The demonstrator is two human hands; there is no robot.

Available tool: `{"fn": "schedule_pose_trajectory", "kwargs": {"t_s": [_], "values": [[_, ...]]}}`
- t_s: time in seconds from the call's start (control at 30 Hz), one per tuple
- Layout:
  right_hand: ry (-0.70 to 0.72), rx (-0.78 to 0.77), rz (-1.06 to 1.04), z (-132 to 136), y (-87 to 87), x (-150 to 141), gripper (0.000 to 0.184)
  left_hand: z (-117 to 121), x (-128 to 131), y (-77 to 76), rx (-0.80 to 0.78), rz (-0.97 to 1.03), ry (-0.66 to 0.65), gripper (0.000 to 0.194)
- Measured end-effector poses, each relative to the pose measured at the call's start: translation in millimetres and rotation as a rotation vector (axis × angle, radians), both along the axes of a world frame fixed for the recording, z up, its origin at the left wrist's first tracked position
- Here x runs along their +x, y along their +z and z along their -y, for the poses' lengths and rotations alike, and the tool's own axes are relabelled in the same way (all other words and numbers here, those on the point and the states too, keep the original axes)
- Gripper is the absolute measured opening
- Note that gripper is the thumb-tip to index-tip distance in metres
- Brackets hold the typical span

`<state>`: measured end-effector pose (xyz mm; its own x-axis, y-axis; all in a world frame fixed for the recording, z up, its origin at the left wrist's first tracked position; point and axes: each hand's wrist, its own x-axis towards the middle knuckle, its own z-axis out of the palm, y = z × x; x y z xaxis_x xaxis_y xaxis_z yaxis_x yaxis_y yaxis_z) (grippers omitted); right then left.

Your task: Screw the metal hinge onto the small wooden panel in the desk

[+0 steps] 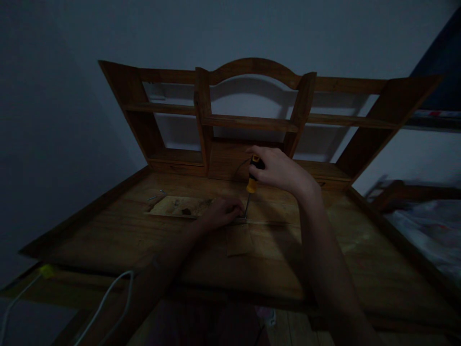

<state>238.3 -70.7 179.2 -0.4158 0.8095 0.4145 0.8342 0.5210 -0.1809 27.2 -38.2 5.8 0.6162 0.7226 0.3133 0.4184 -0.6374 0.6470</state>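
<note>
My right hand [275, 168] grips the black and yellow handle of a screwdriver [251, 185], which stands nearly upright with its shaft pointing down. The tip meets a thin strip or board edge on the wooden desk top [281, 245]. Close beside the tip, my left hand [226, 211] rests low with its fingers curled; what they pinch, if anything, is too dark to make out. A pale, stained wooden board [180, 205] lies left of that hand. Just in front of the tip is a flat brownish piece [239, 240] like card or thin wood.
Small metal pieces like screws [151, 197] lie at the left of the desk. A wooden shelf unit [248, 122] rises along the back against the wall. A white cable [127, 283] loops at the front left. Bedding [428, 230] shows at the right.
</note>
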Motion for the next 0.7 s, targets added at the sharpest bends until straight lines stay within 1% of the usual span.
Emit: {"fn": "schedule_pose_trajectory", "kwargs": {"t_s": [0.23,0.37,0.47,0.57,0.7], "values": [[0.002,0.018,-0.005,-0.6,-1.5,-0.3,0.052,-0.7,0.7,-1.8,0.008,0.024,-0.009,0.022],[0.0,0.021,-0.002,-3.6,-2.9,-0.8,0.047,-0.4,1.3,-0.7,-0.016,0.031,-0.027,0.021],[-0.025,0.011,0.003,-2.6,-1.4,-1.7,0.044,0.6,1.5,1.4,-0.002,0.019,-0.007,0.02],[-0.025,0.01,-0.001,0.1,0.5,-2.5,0.047,1.4,1.5,2.9,-0.01,0.003,0.015,0.021],[-0.018,-0.013,-0.005,2.0,1.1,-1.7,0.053,1.0,1.3,2.0,-0.006,0.001,0.003,0.021]]}}
